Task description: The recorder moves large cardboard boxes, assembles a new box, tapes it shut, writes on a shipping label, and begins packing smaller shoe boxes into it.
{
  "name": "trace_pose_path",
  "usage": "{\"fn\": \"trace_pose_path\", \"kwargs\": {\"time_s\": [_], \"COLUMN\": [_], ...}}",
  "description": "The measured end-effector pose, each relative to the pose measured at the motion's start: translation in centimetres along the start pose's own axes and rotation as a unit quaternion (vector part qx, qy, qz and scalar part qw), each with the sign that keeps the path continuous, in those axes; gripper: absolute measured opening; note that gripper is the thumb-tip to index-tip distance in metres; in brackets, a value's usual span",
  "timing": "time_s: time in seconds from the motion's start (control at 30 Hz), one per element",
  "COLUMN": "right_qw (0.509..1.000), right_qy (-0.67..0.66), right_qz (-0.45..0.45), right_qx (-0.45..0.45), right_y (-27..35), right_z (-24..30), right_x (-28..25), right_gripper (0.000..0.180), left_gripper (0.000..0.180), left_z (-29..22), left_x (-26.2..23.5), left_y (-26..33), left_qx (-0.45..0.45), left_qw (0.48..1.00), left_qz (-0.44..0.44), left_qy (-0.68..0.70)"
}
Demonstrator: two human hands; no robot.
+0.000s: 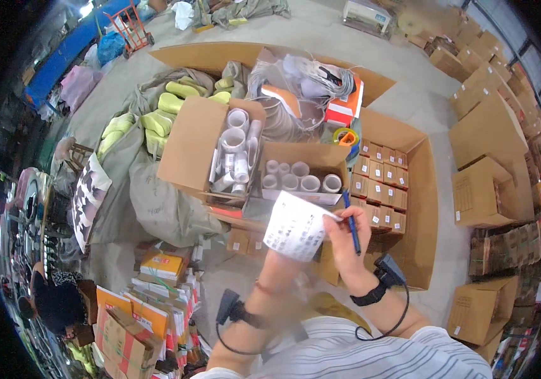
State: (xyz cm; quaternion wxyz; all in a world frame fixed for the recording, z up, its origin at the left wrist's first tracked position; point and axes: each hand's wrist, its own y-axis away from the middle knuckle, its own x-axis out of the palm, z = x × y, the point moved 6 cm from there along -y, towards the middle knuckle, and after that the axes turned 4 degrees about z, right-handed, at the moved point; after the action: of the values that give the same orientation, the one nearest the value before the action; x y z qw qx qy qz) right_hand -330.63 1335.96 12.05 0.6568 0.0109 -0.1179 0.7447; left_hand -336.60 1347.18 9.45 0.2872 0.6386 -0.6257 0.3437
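Here, at centre frame, the left hand [281, 256] props a printed paper slip [297, 226] up for reading; the right hand [341, 235] pinches its edge and grips a blue pen [352, 224], above boxes of white fittings [296, 178].

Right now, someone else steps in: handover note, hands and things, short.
Left hand: mostly hidden behind a printed paper sheet that it holds up; grip on the sheet's lower edge.
Right hand: shut on a blue pen, tip pointing down, beside the sheet's right edge.
Both wrists carry black strapped devices with cables.
Ahead: open carton of white tubes, smaller open box with white rolls standing on end, large carton with rows of small brown boxes at right.
Done: sheet and pen in hand. What is marked on the sheet cannot be told. Cartons untouched by either hand.
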Motion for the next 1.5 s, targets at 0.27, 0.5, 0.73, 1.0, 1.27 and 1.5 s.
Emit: {"fn": "trace_pose_path", "kwargs": {"time_s": [0.27,0.5,0.73,1.0,1.27,1.5], "right_qw": [0.999,0.969,0.954,0.953,0.957,0.942], "right_qy": [0.03,0.083,0.196,0.205,0.175,0.221], "right_qz": [-0.001,0.226,0.174,0.188,0.147,0.209], "right_qx": [-0.041,-0.062,-0.143,-0.124,-0.181,-0.144], "right_y": [-0.9,0.3,0.4,-0.4,-0.7,-1.0], "right_z": [3.4,6.8,8.1,7.2,7.7,7.7], "right_x": [-2.5,1.8,1.1,0.1,-0.6,-0.5], "right_gripper": [0.017,0.015,0.006,0.006,0.006,0.005], "left_gripper": [0.044,0.042,0.042,0.043,0.043,0.042], "left_z": [-2.3,-0.8,-1.0,-0.1,-0.2,0.1], "left_x": [-1.5,-0.3,1.5,1.9,2.7,2.9], "left_y": [-0.6,-0.5,-0.7,-1.4,-2.0,-2.2], "left_qx": [-0.046,-0.125,-0.155,-0.174,-0.166,-0.167], "left_qw": [0.992,0.991,0.985,0.981,0.981,0.982], "left_qz": [-0.071,-0.007,-0.007,-0.006,0.001,-0.016], "left_qy": [0.098,0.051,0.074,0.087,0.103,0.087]}}
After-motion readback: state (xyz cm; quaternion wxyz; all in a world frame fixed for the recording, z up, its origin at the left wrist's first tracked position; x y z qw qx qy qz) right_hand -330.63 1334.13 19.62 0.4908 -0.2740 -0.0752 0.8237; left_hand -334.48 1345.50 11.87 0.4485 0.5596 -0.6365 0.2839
